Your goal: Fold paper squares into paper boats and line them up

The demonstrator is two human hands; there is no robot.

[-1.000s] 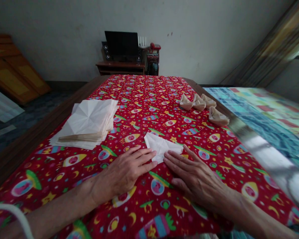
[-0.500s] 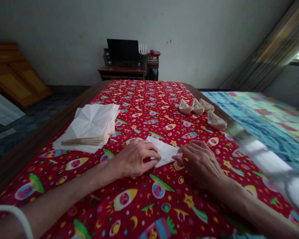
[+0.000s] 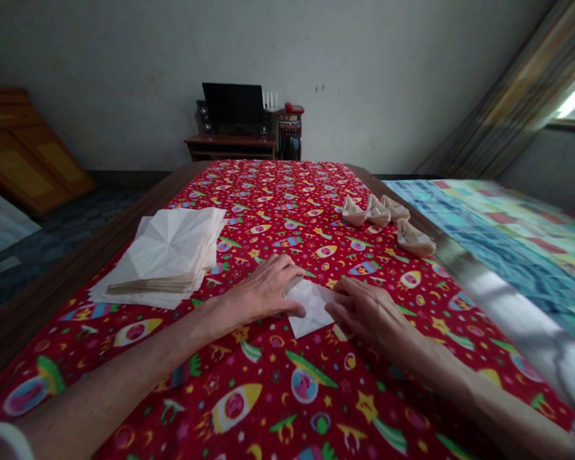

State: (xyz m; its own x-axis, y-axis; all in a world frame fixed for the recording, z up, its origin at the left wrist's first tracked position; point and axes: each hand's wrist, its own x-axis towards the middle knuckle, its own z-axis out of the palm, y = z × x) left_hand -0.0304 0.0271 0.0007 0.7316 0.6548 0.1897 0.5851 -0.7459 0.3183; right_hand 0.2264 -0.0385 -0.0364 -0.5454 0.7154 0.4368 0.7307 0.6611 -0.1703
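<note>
A small folded sheet of white paper (image 3: pixel 310 319) lies on the red patterned tablecloth between my hands. At its left side is my left hand (image 3: pixel 274 289), its thumb resting on the paper and its fingers curled at the upper edge. My right hand (image 3: pixel 367 311) grips the paper's right side between thumb and bent fingers. A stack of creased white paper sheets (image 3: pixel 167 246) sits to the left. On the right stand several folded paper pieces (image 3: pixel 377 211) shaped like small boats, one (image 3: pixel 414 237) a little nearer than the others.
The long table is covered by a red cloth (image 3: pixel 287 396) with rockets and stars. Behind it are a black monitor (image 3: pixel 233 105) and a red telephone (image 3: pixel 293 110). A bed with a patchwork cover (image 3: pixel 489 236) is on the right, a wooden cabinet (image 3: pixel 29 153) on the left.
The paper has been turned and now lies slightly nearer me. My left thumb has shifted onto it, and my right hand has closed in on its right side. The view has tilted slightly.
</note>
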